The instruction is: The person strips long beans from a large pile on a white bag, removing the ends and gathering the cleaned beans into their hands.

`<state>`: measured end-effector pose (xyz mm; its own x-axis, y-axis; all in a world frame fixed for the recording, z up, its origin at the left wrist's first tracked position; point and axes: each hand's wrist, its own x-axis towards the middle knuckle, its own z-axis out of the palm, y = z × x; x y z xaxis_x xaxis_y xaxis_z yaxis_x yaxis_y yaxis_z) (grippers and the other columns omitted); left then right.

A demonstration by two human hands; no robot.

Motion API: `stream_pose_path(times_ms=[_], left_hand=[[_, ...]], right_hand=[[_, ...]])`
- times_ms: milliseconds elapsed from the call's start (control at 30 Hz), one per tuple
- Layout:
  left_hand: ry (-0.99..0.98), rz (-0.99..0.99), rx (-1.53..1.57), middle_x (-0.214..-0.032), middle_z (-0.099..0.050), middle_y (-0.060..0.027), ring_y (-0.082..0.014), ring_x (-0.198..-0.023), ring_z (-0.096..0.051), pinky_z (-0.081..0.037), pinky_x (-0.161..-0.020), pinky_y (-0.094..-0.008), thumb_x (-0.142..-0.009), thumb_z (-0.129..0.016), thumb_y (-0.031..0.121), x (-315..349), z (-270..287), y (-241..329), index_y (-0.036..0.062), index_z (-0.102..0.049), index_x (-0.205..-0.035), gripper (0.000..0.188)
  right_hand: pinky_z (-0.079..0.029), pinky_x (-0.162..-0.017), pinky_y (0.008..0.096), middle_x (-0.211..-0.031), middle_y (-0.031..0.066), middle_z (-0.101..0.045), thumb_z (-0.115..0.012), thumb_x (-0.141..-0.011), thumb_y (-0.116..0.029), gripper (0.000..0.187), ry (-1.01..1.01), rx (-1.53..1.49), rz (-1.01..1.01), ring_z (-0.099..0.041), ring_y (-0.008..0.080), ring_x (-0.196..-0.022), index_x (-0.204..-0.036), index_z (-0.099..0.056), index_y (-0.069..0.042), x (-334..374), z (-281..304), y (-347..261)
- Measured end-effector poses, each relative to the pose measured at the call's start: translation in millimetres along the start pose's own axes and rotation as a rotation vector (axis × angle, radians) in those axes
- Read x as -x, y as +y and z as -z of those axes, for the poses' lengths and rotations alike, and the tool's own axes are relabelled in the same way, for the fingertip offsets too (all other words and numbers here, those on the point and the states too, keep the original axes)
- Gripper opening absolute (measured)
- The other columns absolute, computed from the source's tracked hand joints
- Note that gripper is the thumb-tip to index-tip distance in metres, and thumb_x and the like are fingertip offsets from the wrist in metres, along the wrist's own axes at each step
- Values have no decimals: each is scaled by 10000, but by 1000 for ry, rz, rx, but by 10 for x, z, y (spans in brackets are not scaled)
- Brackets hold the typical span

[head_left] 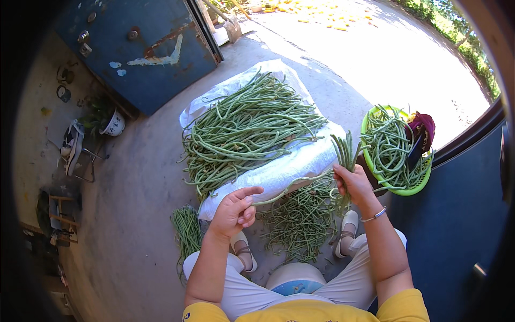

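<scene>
My right hand [352, 184] is closed round a small bunch of long green beans [346, 153] that stand upright from the fist, their lower ends hanging beneath it. A single long bean [292, 185] stretches from near that bunch to my left hand [234, 212], which pinches its end between thumb and fingers. Beyond my hands, a large heap of long beans [247, 129] lies on a white woven sack [289, 166], whose near edge is rolled. Between my feet, short bean pieces [300, 220] are piled on the floor.
At the right stands a green plastic basket [366, 127] holding beans and a dark red cloth [422, 129]. A tied bundle of beans [186, 231] lies left of my feet. A blue metal door [145, 48] stands at the back left, near a potted plant [113, 124].
</scene>
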<state>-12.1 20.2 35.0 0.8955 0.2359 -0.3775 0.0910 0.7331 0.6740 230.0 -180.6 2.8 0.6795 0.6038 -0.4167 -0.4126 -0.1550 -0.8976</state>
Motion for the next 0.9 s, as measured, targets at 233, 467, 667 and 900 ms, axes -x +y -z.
stream_pose_path(times_ms=[233, 467, 667, 900], left_hand=[[-28, 159, -726, -701, -602, -32, -39, -559, -504, -427, -524, -177, -896, -458, 99, -155, -76, -338, -6, -536, -1143, 280], [-35, -172, -567, -965, -628, -77, -128, -928, -553, -399, -864, -271, -904, -474, 158, -295, -161, -456, 14, -566, -1112, 269], [-48, -105, -581, -891, -633, -41, -90, -822, -560, -430, -744, -222, -888, -540, 236, -357, -178, -498, 6, -607, -1005, 266], [-111, -218, -823, -902, -618, -49, -111, -841, -546, -427, -775, -259, -855, -589, 216, -417, -214, -517, -3, -639, -878, 226]], right_hand=[[-341, -335, 206, -535, 9, -502, -618, -833, -210, 241, -46, -31, -54, -435, 79, -377, -677, -549, -40, -4, -72, -7], [-341, -333, 219, -533, 17, -506, -623, -822, -229, 261, -118, 6, -60, -452, 92, -383, -667, -554, -32, 54, -199, 36], [-342, -347, 216, -528, 16, -506, -628, -817, -236, 267, -122, 30, -62, -446, 87, -387, -661, -555, -31, 69, -240, 60], [-339, -358, 209, -547, 8, -503, -623, -823, -224, 246, -76, 8, -5, -436, 72, -404, -687, -559, -29, 66, -178, 31]])
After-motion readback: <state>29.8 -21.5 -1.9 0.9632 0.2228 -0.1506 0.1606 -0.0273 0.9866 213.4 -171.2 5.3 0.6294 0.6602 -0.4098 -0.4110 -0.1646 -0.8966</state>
